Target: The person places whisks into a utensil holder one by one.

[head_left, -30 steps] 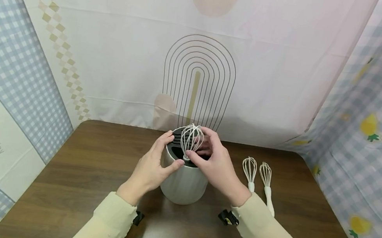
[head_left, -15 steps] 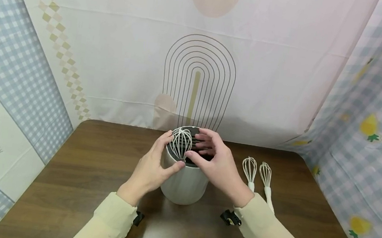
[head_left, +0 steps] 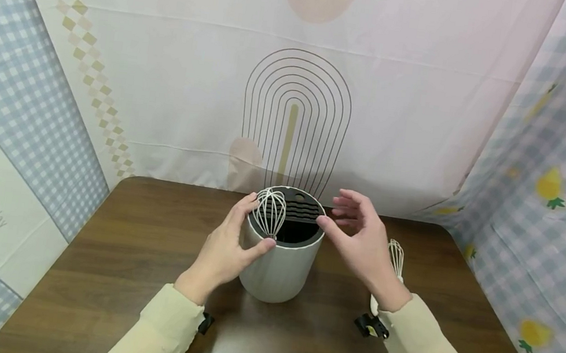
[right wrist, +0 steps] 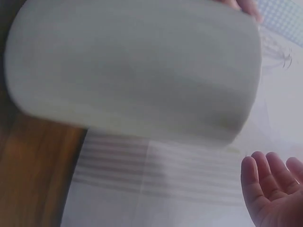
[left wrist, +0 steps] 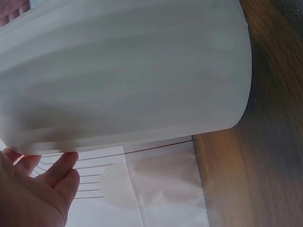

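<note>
A white cylindrical utensil holder [head_left: 277, 275] with a black slotted insert stands upright on the table. One white whisk [head_left: 270, 213] stands in it, wire head up, leaning against the left side of the rim. My left hand [head_left: 225, 243] holds the holder at its upper left, fingers round the far side and thumb at the front rim. In the left wrist view its fingers [left wrist: 61, 168] touch the holder's wall. My right hand [head_left: 362, 241] hovers right of the rim, holding nothing, its fingers [right wrist: 267, 172] apart from the holder in the right wrist view.
Two more whisks lie right of the holder: the wire head [head_left: 396, 256] of one shows beyond my right wrist, and a white handle [head_left: 374, 306] shows under it. A patterned cloth [head_left: 195, 73] hangs behind the brown wooden table [head_left: 151, 231].
The whisk has tipped left against the rim, let go by my right hand. That hand has moved right, away from the holder, over the whisks. My left hand stays in place.
</note>
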Motion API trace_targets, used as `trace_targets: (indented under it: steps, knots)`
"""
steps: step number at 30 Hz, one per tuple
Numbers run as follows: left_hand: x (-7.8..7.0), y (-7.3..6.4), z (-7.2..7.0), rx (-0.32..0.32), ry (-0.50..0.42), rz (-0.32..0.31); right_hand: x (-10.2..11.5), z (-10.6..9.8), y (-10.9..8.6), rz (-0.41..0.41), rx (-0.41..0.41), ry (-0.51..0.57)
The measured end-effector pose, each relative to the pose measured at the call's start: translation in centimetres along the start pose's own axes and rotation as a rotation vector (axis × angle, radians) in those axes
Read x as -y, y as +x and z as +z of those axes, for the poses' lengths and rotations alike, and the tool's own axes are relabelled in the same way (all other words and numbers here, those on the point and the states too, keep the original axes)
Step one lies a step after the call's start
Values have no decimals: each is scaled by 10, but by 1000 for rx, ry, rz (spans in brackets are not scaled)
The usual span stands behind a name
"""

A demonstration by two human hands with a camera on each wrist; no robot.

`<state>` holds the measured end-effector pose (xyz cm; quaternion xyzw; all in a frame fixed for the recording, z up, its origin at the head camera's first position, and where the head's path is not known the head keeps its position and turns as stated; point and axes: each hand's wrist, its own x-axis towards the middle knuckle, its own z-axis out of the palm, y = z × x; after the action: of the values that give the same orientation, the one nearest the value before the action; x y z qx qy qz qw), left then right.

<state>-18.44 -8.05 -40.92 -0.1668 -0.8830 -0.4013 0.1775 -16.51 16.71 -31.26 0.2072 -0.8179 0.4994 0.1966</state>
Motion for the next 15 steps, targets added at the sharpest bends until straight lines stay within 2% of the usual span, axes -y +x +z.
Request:
trace_targets:
  steps: [6,15]
  knots:
    - [-1,0,-1,5,-2,-8,-27,-16,-10,98,-10,-58]
    - [0,0,-1,7,6,-18,-107,-34,-37,281,-29,-146]
